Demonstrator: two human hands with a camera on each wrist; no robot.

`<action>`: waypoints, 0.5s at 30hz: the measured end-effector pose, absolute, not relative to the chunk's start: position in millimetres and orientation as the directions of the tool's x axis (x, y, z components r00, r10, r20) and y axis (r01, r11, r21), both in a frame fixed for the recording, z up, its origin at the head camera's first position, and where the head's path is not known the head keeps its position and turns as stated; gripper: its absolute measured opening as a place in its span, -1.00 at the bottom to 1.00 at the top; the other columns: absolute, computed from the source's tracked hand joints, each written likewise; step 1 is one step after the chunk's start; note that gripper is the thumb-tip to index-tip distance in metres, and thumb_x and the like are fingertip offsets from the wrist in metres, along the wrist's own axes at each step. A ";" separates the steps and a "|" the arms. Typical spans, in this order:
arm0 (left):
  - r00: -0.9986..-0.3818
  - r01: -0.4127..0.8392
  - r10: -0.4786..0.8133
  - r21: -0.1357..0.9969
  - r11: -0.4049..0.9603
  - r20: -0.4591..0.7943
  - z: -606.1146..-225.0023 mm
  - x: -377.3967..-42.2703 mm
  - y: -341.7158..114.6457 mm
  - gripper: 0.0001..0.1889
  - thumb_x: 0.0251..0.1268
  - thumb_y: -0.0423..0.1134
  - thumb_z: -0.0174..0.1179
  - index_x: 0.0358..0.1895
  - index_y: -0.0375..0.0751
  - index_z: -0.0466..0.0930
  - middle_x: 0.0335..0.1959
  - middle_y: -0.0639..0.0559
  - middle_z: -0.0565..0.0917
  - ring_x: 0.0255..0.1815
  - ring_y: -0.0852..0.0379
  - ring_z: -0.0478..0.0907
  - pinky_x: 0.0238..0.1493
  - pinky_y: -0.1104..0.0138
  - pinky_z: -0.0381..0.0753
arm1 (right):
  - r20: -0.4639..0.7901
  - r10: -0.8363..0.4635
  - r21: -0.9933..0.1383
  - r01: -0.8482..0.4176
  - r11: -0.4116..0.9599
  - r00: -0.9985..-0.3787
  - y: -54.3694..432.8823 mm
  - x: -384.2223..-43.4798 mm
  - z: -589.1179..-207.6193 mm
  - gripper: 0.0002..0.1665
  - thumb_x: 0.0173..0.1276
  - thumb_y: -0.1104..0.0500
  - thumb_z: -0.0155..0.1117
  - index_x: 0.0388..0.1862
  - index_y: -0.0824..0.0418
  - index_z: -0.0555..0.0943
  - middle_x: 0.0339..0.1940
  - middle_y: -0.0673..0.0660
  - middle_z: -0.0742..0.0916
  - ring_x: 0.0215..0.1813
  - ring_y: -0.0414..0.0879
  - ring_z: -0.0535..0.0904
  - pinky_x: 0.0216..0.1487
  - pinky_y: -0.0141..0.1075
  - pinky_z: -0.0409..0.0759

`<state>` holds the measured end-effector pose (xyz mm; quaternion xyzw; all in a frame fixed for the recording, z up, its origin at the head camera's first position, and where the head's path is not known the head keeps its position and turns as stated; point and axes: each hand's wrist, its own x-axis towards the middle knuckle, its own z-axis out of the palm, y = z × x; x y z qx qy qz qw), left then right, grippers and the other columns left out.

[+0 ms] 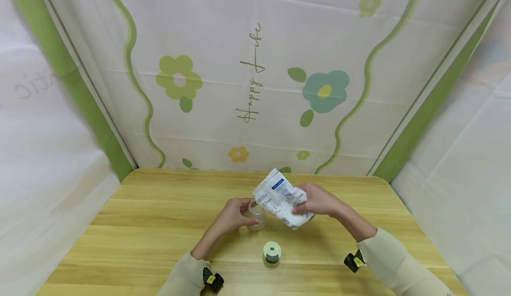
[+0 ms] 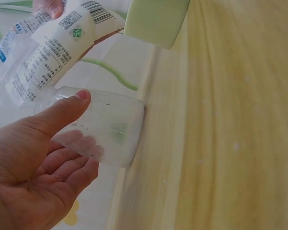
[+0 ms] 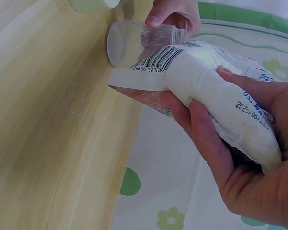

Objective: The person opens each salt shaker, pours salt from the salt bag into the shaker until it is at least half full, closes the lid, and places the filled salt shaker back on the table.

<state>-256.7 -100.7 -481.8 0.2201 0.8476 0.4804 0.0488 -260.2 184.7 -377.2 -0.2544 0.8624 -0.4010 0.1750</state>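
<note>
jar point(image 1: 260, 218) gripped by left hand point(image 1: 233, 217), white packet point(image 1: 277, 196) gripped by right hand point(image 1: 320, 200) just beside, lid point(image 1: 272, 248) nearby

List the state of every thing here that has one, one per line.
Clear jar: uncapped, upright on the table
White bag: bulging, tilted, one end at the jar's mouth; whether anything is flowing cannot be told
Pale green lid: off, lying on the table
Left hand: fingers around the jar
Right hand: gripping the bag
</note>
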 end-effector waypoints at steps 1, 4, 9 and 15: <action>-0.898 0.327 0.420 0.836 0.441 0.129 -481.7 -256.7 -100.7 -0.34 0.07 -0.19 0.52 0.29 -0.28 0.54 0.22 -0.16 0.64 0.25 -0.07 0.60 0.23 0.17 0.61 | -0.098 -0.582 -0.779 -0.302 0.550 -0.807 184.3 -260.6 -376.6 -0.59 0.10 0.34 0.48 -0.04 0.39 0.65 -0.27 0.16 0.80 -0.32 -0.10 0.70 -0.31 -0.24 0.69; -0.899 0.327 0.419 0.835 0.442 0.130 -481.1 -256.6 -100.6 -0.34 0.07 -0.19 0.52 0.29 -0.27 0.55 0.22 -0.15 0.64 0.25 -0.07 0.60 0.23 0.17 0.61 | -0.099 -0.588 -0.770 -0.313 0.556 -0.803 183.3 -261.4 -374.6 -0.60 0.10 0.35 0.48 -0.05 0.40 0.64 -0.27 0.16 0.80 -0.32 -0.10 0.70 -0.32 -0.24 0.70; -0.897 0.331 0.423 0.833 0.444 0.131 -481.0 -256.2 -100.7 -0.33 0.07 -0.19 0.52 0.29 -0.26 0.54 0.22 -0.14 0.65 0.25 -0.06 0.61 0.23 0.17 0.62 | -0.102 -0.588 -0.753 -0.323 0.573 -0.803 181.2 -260.9 -371.4 -0.60 0.11 0.34 0.47 -0.04 0.40 0.65 -0.28 0.16 0.79 -0.33 -0.11 0.70 -0.34 -0.25 0.70; -0.897 0.334 0.422 0.828 0.450 0.133 -480.2 -255.4 -101.3 -0.33 0.07 -0.19 0.52 0.30 -0.25 0.54 0.23 -0.14 0.64 0.26 -0.05 0.60 0.23 0.16 0.61 | -0.107 -0.583 -0.748 -0.321 0.581 -0.806 179.1 -260.1 -370.5 -0.60 0.10 0.34 0.47 -0.04 0.40 0.65 -0.29 0.15 0.79 -0.34 -0.11 0.70 -0.36 -0.25 0.70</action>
